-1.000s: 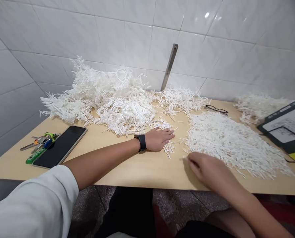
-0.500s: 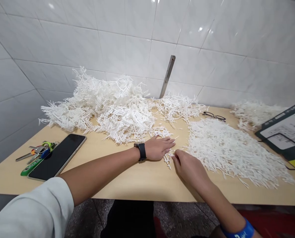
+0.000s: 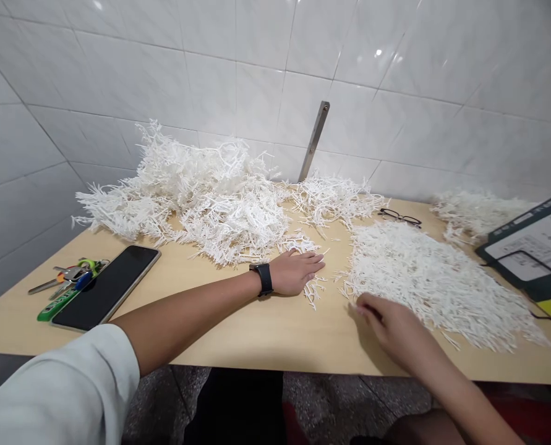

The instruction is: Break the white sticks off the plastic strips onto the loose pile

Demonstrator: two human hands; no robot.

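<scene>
My left hand (image 3: 294, 272), with a black watch on its wrist, lies flat with fingers stretched over a few white branching pieces (image 3: 311, 296) at the table's middle. My right hand (image 3: 389, 324) is raised a little over the table, thumb and forefinger pinched at the near left edge of a flat spread of white strands (image 3: 433, 278). Whatever lies between those fingertips is too small to make out. A tall, tangled heap of white branching pieces (image 3: 201, 191) stands behind my left hand, and a smaller pile (image 3: 333, 199) sits by the wall.
A phone (image 3: 108, 287) and keys (image 3: 71, 275) lie on the table (image 3: 256, 337) at the left. Black glasses (image 3: 399, 217) rest behind the flat spread. A metal bar (image 3: 314, 142) leans at the tiled wall. At the right are another white pile (image 3: 477, 210) and a dark green printed bag (image 3: 535, 247).
My right hand has moved right, away from my left hand, to the near left edge of the flat spread. My left hand has stayed nearly in place.
</scene>
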